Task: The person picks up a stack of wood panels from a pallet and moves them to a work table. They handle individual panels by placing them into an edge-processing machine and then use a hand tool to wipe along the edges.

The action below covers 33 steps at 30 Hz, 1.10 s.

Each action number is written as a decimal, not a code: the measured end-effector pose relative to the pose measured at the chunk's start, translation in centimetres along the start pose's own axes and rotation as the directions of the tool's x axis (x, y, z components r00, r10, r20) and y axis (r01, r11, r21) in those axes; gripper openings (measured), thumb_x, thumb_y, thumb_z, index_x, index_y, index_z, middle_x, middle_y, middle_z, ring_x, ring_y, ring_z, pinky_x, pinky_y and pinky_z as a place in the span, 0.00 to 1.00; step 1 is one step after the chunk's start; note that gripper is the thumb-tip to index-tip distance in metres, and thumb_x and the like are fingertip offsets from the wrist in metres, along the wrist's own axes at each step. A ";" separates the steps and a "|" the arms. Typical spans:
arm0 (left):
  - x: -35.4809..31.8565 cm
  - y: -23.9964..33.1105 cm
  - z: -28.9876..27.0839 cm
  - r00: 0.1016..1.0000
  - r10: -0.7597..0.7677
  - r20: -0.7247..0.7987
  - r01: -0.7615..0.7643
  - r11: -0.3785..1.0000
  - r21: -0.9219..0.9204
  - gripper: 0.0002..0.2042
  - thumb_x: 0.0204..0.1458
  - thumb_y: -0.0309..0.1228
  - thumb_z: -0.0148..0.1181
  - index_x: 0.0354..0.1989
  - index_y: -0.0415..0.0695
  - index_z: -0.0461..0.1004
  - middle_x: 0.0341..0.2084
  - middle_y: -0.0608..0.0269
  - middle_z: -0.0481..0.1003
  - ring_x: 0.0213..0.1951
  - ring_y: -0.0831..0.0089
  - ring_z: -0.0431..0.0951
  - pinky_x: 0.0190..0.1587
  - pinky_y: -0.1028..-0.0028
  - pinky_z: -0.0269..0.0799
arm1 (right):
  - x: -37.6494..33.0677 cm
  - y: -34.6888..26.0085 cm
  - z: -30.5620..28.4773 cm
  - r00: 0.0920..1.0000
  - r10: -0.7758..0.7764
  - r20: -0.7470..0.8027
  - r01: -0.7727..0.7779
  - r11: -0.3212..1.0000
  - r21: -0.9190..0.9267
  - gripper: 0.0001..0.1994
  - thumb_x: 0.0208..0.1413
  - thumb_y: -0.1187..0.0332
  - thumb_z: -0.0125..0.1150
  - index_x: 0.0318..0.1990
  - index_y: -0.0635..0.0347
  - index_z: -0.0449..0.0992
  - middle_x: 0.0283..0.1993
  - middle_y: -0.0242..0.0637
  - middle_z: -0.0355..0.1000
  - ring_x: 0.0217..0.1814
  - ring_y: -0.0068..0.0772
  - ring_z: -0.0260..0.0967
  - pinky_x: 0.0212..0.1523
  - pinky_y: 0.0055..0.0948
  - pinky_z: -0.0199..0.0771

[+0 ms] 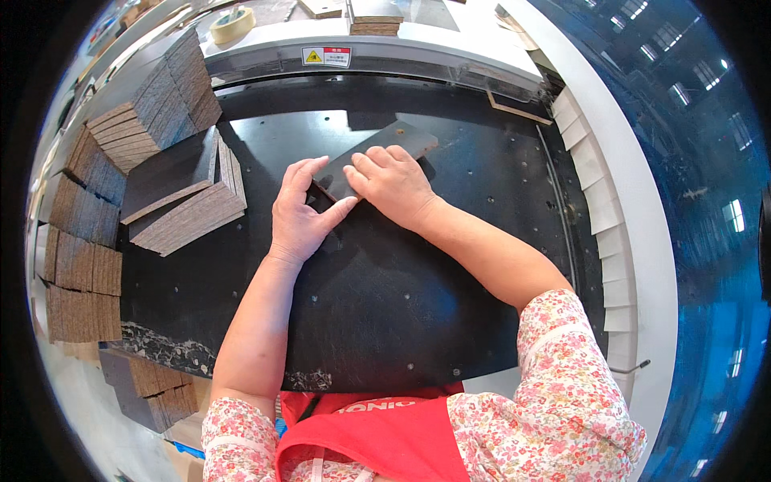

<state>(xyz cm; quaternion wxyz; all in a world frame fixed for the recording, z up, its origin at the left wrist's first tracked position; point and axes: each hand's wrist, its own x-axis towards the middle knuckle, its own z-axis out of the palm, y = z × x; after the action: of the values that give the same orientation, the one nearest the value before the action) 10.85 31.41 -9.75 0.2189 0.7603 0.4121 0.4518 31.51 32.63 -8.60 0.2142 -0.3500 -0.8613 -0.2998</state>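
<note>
A dark grey rectangular panel (414, 138) lies slantwise over the black work table, with small brownish marks near its far right end. My left hand (301, 210) grips the panel's near left end, its thumb along the near side and its fingers at the far corner. A thin brown edge shows between that thumb and the fingers. Curled fingers of my right hand (393, 183) rest on the panel's middle, close to my left thumb. Whatever sits inside those closed fingers is hidden.
Dark-faced chipboard blocks stand in a leaning stack (189, 193) at left, beside taller piles (152, 96) along that edge. A tape roll (232, 26) and more boards (375, 16) sit on the far white ledge. A pale pleated cover (598, 209) borders the right side.
</note>
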 end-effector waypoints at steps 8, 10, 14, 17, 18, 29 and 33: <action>-0.8 0.2 0.8 0.993 0.014 0.114 -0.019 0.999 0.043 0.26 0.56 0.37 0.66 0.62 0.43 0.69 0.60 0.53 0.67 0.60 0.58 0.71 0.63 0.63 0.67 | -7.3 8.1 -3.1 0.949 0.298 0.098 -0.259 0.921 -0.289 0.02 0.51 0.66 0.59 0.27 0.47 0.76 0.33 0.26 0.73 0.39 0.32 0.73 0.35 0.34 0.72; -1.0 0.0 0.5 0.997 -0.015 0.080 0.009 0.997 0.077 0.26 0.54 0.40 0.67 0.59 0.43 0.71 0.60 0.53 0.67 0.60 0.56 0.70 0.62 0.61 0.69 | -9.9 11.8 -4.9 0.853 0.497 0.158 -0.420 0.834 -0.359 0.02 0.51 0.67 0.62 0.29 0.51 0.76 0.33 0.33 0.76 0.38 0.40 0.76 0.37 0.42 0.78; -2.4 0.7 -0.1 0.992 -0.038 0.116 0.006 0.964 0.265 0.23 0.52 0.39 0.68 0.55 0.42 0.74 0.59 0.53 0.69 0.62 0.55 0.68 0.63 0.60 0.67 | -16.4 19.3 -9.2 0.523 0.852 0.031 -0.846 0.523 -0.108 0.14 0.56 0.54 0.65 0.41 0.52 0.82 0.41 0.46 0.80 0.43 0.54 0.78 0.43 0.50 0.77; -3.9 1.5 -1.5 0.981 -0.087 0.174 0.017 0.930 0.368 0.22 0.54 0.36 0.67 0.55 0.41 0.74 0.60 0.53 0.68 0.64 0.55 0.66 0.66 0.60 0.63 | -18.3 23.3 -11.3 0.399 0.917 0.003 -0.916 0.398 0.042 0.23 0.52 0.49 0.70 0.39 0.65 0.81 0.34 0.55 0.79 0.40 0.56 0.78 0.44 0.47 0.76; -3.8 1.4 -1.6 0.983 -0.095 0.154 0.036 0.937 0.348 0.21 0.53 0.36 0.67 0.54 0.41 0.75 0.59 0.54 0.70 0.64 0.55 0.66 0.66 0.61 0.63 | -18.8 24.0 -11.0 0.417 0.909 0.003 -0.909 0.417 -0.018 0.23 0.52 0.50 0.70 0.39 0.65 0.81 0.35 0.54 0.80 0.41 0.57 0.78 0.44 0.47 0.76; -3.7 1.5 -0.7 0.992 -0.031 0.121 -0.024 0.905 0.425 0.15 0.52 0.34 0.67 0.46 0.41 0.78 0.54 0.56 0.73 0.59 0.57 0.70 0.63 0.61 0.66 | -17.7 26.3 -8.0 0.341 0.907 -0.246 -0.916 0.379 0.130 0.25 0.52 0.49 0.72 0.45 0.65 0.81 0.43 0.50 0.81 0.46 0.49 0.79 0.50 0.43 0.75; -4.0 1.2 -0.7 0.994 -0.024 0.108 -0.025 0.902 0.430 0.14 0.52 0.33 0.67 0.45 0.41 0.79 0.52 0.56 0.74 0.58 0.57 0.71 0.62 0.60 0.67 | -17.8 26.9 -7.5 0.295 0.939 -0.175 -0.954 0.301 0.007 0.26 0.52 0.46 0.69 0.44 0.62 0.81 0.42 0.53 0.80 0.48 0.57 0.78 0.51 0.47 0.74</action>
<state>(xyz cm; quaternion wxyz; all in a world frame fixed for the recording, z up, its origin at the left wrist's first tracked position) 9.80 27.41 -10.58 0.0679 0.8138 0.4889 0.3069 64.20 34.65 -3.63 0.3942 -0.7772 -0.4553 -0.1823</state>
